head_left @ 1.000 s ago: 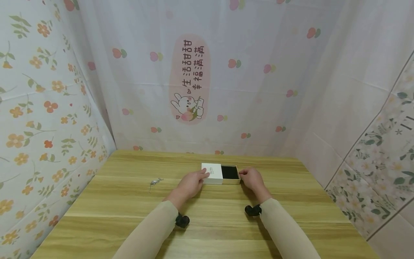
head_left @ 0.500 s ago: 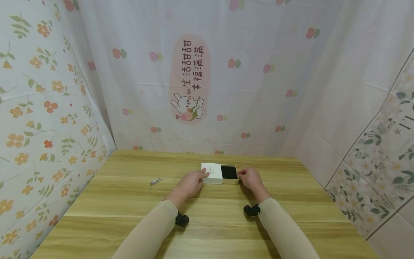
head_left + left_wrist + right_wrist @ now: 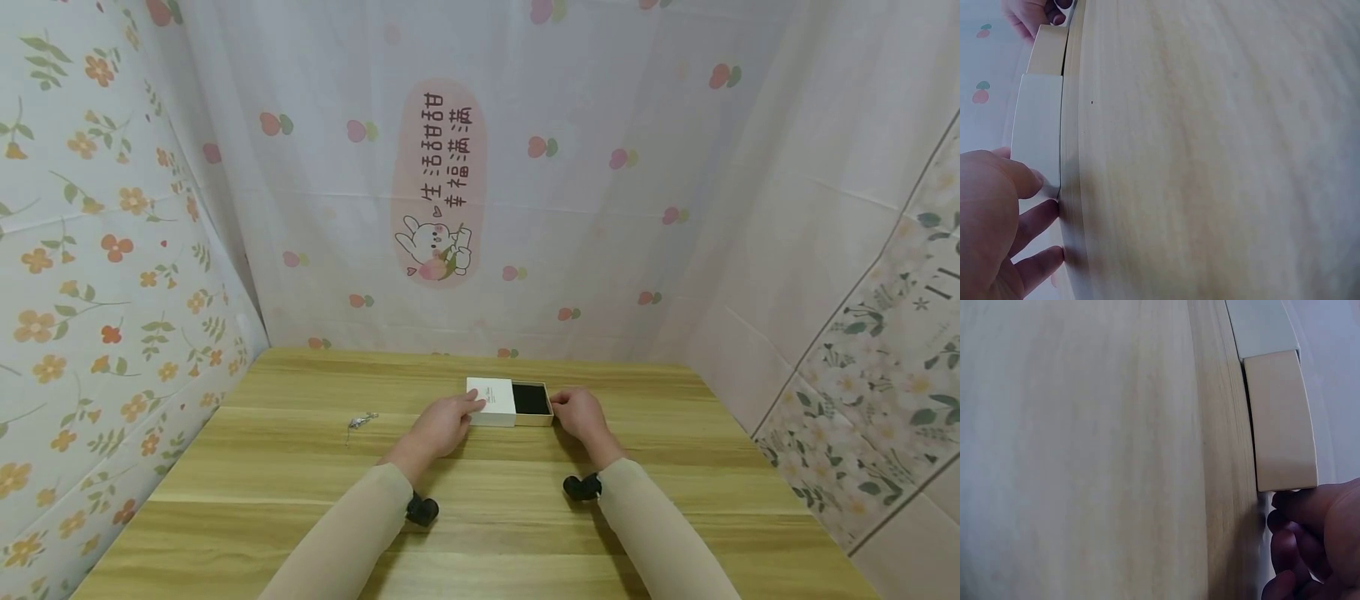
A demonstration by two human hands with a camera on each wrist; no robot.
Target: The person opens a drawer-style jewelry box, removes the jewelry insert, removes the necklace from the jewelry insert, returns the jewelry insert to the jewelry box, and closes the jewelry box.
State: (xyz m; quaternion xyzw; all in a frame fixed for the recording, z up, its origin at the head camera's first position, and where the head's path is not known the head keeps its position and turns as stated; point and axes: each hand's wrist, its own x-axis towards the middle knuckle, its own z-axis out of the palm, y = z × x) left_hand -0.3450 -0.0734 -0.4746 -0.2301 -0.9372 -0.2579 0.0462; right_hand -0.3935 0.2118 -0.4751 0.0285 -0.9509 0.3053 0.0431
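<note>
A white slide-out gift box lies on the table with its printed sleeve at left and its cream drawer standing partway out to the right. The drawer is lined with a black pad. My left hand grips the sleeve's left end, one finger on top and the thumb on the near side, as the left wrist view shows. At the drawer's outer end is my right hand, its fingers curled and the tips at the end wall. A small silvery chain-like piece of jewelry lies left of my left hand.
The wood-grain table reaches back to a hanging white curtain with fruit prints. Flower-patterned cloth hangs on the left, and more cloth on the right. Black wrist cameras sit by both sleeves.
The drawer has slid very slightly left into the sleeve, with my right hand moving along at its end. My left hand stays on the sleeve, and the jewelry has not moved.
</note>
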